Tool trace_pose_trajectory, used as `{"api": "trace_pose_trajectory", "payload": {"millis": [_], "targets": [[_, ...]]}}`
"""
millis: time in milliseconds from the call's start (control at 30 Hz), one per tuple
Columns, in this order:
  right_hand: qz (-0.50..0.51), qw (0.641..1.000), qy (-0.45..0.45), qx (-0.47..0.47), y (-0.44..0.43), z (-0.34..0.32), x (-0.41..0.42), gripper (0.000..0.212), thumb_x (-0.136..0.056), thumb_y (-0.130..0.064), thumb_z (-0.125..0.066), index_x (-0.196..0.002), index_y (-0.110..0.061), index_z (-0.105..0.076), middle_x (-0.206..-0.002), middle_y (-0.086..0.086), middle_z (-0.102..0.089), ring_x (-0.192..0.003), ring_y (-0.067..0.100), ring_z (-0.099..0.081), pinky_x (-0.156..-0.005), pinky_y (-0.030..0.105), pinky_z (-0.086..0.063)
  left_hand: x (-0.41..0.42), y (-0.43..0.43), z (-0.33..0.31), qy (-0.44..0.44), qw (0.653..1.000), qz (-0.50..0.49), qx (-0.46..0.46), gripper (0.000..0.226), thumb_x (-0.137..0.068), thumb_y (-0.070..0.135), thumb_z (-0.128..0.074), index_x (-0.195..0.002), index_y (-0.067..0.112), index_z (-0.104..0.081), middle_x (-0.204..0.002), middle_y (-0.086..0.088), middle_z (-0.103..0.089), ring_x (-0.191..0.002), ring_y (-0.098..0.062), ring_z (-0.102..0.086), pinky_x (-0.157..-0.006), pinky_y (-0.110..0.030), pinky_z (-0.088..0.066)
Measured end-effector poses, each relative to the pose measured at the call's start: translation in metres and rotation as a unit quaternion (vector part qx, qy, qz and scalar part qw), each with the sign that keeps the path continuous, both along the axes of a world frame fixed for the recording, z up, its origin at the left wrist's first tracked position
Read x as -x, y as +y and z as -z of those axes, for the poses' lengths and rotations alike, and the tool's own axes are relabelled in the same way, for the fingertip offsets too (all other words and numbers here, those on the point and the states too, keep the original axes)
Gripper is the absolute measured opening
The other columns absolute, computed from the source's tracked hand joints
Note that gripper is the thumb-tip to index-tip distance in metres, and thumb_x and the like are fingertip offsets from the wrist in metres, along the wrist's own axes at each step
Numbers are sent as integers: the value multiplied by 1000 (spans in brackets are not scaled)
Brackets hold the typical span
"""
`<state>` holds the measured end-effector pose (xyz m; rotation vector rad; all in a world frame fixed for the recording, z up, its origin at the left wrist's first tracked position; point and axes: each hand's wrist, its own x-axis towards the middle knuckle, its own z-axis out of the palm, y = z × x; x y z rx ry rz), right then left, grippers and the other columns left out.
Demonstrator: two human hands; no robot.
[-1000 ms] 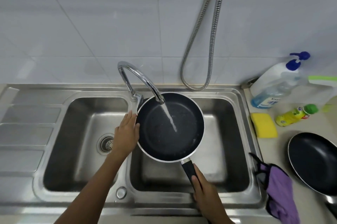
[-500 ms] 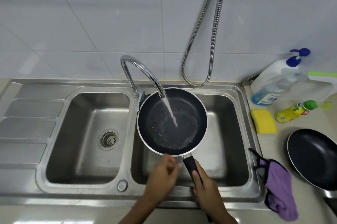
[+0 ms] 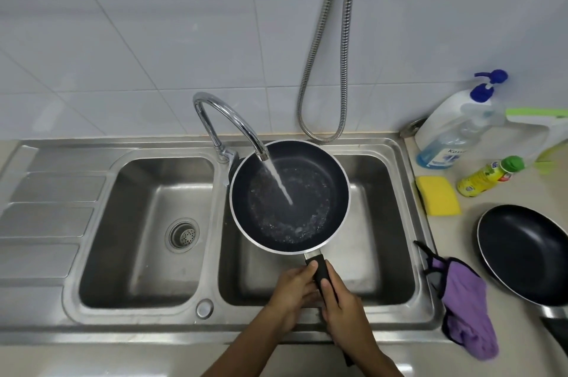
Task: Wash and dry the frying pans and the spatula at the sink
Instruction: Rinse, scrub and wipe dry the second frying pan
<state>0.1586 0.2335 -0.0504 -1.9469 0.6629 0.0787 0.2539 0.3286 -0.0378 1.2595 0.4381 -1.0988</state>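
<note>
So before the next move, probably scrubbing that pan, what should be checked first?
1. Placement: frying pan sits under the tap stream, over the right basin: ok.
2. Grip: left hand and right hand both hold the handle: ok.
3. Water: it pools on the pan's bottom; whether it is enough for scrubbing: cannot tell.
4. Scrubber: yellow sponge lies free on the counter right of the sink: ok.
5. Soap: pump bottle stands behind the sponge: ok.
6. Drying: purple cloth is draped over the sink's right rim: ok.
</note>
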Motion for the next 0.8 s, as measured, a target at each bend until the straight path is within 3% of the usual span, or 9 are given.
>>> {"api": "trace_pose_trajectory", "payload": {"millis": [133, 233, 367, 433, 600, 700, 800], "targets": [[3, 999, 33, 8, -7, 7, 20, 45, -91, -65, -34, -136, -71, -33, -82, -17, -60, -69, 5, -57, -76, 37, -56, 14, -6, 5, 16, 1000, 15, -13, 29, -100, 22, -61, -118, 1, -69, -108, -14, -77, -95, -25, -74, -81, -31, -58], [13, 999, 41, 19, -20, 9, 26, 42, -101, -47, -43, -137, -67, -35, -70, -17, -60, -63, 3, -57, -70, 36, -56, 21, -21, 4, 14, 998, 42, -35, 28, -100, 24, -60, -115, 3, -70, -106, -12, -78, -100, -27, -75, -76, -29, -58], [35, 999, 29, -1, -20, 7, 12, 42, -102, -46, -42, -140, -63, -38, -104, -13, -73, -77, 5, -68, -77, 23, -55, 10, -26, -1, 4, 998, 50, -32, 29, -100, 27, -60, -115, 4, -71, -107, -14, -78, -105, -31, -73, -88, -40, -60], [38, 999, 12, -18, -13, 5, 6, 40, -100, -48, -42, -135, -69, -38, -97, -14, -70, -72, -2, -62, -74, 18, -51, 0, -13, -7, -5, 996, 78, -36, 30, -99, 28, -63, -118, 6, -70, -110, -12, -77, -110, -30, -71, -95, -42, -58], [30, 999, -5, -32, -9, 10, 12, 49, -103, -37, -48, -122, -81, -39, -88, -16, -73, -60, 2, -57, -72, 27, -52, -63, 69, 0, -45, 968, 190, -160, 31, -102, 25, -58, -117, -1, -64, -94, -5, -80, -86, -20, -78, -71, -29, -55], [34, 999, 5, -16, -16, 12, 23, 53, -103, -36, -50, -119, -84, -36, -63, -17, -63, -55, 4, -56, -68, 33, -54, -126, 101, -2, -120, 954, 94, -259, 28, -105, 18, -50, -108, -6, -65, -73, -6, -79, -69, -21, -74, -60, -27, -52], [50, 999, 18, 12, -22, 14, 27, 57, -102, -38, -49, -118, -88, -26, -63, -4, -61, -54, 16, -59, -65, 35, -53, -176, 89, -23, -225, 936, -32, -267, 28, -105, 15, -50, -90, 1, -68, -87, -19, -77, -71, -24, -67, -64, -30, -48]]}}
